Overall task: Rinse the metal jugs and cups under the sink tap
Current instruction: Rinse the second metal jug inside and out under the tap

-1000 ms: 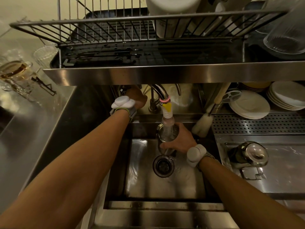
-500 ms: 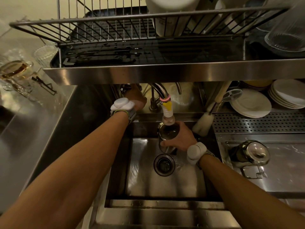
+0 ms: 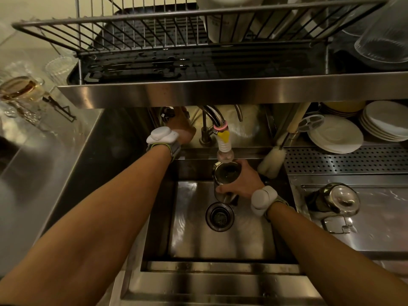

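Head view: gripping shiny cylindrical steel cup (image 3: 226,173) with right hand (image 3: 241,183), fingers curled round wall, mouth just under white ribbed tap nozzle (image 3: 224,149), 12 o'clock of round drain (image 3: 219,216); left hand (image 3: 182,129) at 11 o'clock, fingers hidden, grip unclear.

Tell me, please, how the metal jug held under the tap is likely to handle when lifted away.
The metal jug looks rigid steel, so it should not flex in the right hand. Its shiny wall sits under the tap nozzle, so it is probably wet and slippery. Open mouth up, it may hold water and feel heavier than it looks.
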